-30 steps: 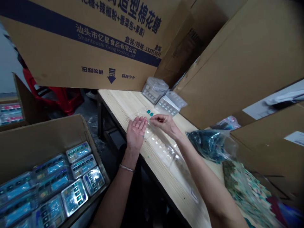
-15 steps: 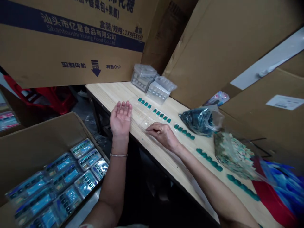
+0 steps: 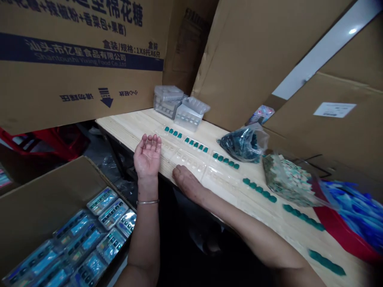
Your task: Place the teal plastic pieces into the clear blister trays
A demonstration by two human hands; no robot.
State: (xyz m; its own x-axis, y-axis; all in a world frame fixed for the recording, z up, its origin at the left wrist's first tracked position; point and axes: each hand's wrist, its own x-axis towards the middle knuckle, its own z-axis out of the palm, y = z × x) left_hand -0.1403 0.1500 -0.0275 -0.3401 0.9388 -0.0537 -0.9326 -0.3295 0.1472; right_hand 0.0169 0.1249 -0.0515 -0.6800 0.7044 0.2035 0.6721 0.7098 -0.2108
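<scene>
My left hand point(image 3: 147, 156) is held palm up at the near edge of the wooden table point(image 3: 125, 121), fingers loosely apart and nothing in it. My right hand point(image 3: 186, 181) rests at the table's front edge with its fingers curled under, beside clear plastic trays point(image 3: 191, 159) laid in a row. Small teal pieces point(image 3: 196, 144) sit in groups along the far side of the trays. What the right fingers hold, if anything, is hidden.
Two stacks of clear trays point(image 3: 179, 107) stand at the back. A bag of teal pieces point(image 3: 242, 143) and a bag of pale pieces point(image 3: 287, 181) lie to the right. An open carton of packed blue sets point(image 3: 89, 235) sits at lower left. Big cardboard boxes point(image 3: 74, 59) surround the table.
My right hand has drawn back from the trays to the table's front edge. My left hand stayed palm up. The view shifted right, showing more rows of teal pieces.
</scene>
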